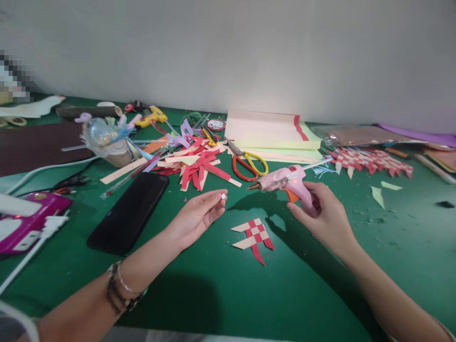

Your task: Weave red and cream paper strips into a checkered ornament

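My right hand grips a pink hot glue gun, its nozzle pointing left over the green table. My left hand is raised palm up, pinching a tiny white bead between fingertips, a short way left of the nozzle. Below and between both hands lies a small woven piece of red and cream paper strips flat on the table.
A black phone lies to the left. Behind it are red and cream paper strips, red-and-yellow scissors, stacked paper sheets, several woven pieces, a yellow glue gun, a cup of craft bits and a magenta device.
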Demonstrator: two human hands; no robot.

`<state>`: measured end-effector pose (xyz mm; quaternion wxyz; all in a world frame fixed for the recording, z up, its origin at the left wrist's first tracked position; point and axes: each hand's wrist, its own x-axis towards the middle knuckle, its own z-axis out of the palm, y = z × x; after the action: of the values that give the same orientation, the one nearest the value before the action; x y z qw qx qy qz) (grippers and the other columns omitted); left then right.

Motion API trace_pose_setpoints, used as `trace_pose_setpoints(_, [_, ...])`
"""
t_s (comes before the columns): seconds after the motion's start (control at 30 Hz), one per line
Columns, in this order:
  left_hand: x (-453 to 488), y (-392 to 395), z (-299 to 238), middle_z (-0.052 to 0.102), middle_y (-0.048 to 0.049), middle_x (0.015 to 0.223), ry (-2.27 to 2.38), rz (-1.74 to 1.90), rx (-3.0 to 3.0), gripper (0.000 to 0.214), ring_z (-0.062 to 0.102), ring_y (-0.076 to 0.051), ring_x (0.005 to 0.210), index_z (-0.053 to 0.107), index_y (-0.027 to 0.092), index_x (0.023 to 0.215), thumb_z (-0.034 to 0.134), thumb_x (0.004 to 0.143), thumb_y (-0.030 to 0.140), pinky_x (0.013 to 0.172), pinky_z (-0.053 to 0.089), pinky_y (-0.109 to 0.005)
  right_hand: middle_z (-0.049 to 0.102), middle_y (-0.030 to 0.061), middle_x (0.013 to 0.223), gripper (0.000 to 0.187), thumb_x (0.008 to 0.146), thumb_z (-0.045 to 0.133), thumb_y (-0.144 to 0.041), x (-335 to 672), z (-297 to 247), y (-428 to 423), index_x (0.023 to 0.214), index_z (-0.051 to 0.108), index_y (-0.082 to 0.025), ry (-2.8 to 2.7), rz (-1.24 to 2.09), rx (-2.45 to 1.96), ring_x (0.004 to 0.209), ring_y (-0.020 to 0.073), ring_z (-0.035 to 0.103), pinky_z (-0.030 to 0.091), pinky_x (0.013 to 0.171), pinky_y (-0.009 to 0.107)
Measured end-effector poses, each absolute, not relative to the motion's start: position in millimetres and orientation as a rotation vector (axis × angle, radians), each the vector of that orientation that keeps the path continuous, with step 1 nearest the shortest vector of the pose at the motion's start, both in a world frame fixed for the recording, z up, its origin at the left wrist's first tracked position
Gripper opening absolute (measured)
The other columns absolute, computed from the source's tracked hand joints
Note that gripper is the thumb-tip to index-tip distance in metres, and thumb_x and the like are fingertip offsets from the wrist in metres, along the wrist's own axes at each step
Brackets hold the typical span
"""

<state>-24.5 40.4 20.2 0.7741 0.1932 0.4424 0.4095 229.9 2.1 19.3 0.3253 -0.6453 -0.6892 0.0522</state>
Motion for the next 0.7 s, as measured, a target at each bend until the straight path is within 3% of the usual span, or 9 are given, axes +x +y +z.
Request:
trace_pose_setpoints(0.3, [-23, 39, 21, 0.059, 0.0009, 0.065, 0.911, 0.883, 0.419, 0.013, 0.059, -0.004, 0.054, 0.063, 0.012, 0.082, 0.051, 0.084, 0.007, 0.051, 0.053, -0.011, 0.049, 0.0005, 0.073, 0.034, 0.072, 0.060, -0.037, 218, 24, -3, 0.099, 0.049, -0.019, -1.819, 0.102, -1.642, 0.053, 0.0112, 0.041, 0.036, 0.048, 0.025])
trace_pose_setpoints(0.7, [-20, 39, 20, 0.062, -0.0009, 0.071, 0.946, 0.836, 0.411, 0.007, 0.061, -0.004, 0.061, 0.063, 0.012, 0.084, 0.059, 0.080, 0.010, 0.058, 0.054, -0.009, 0.049, 0.0008, 0.075, 0.034, 0.072, 0.061, -0.037, 212, 23, -5, 0.098, 0.048, -0.019, -1.848, 0.027, -1.638, 0.056, 0.0116, 0.041, 0.036, 0.051, 0.026])
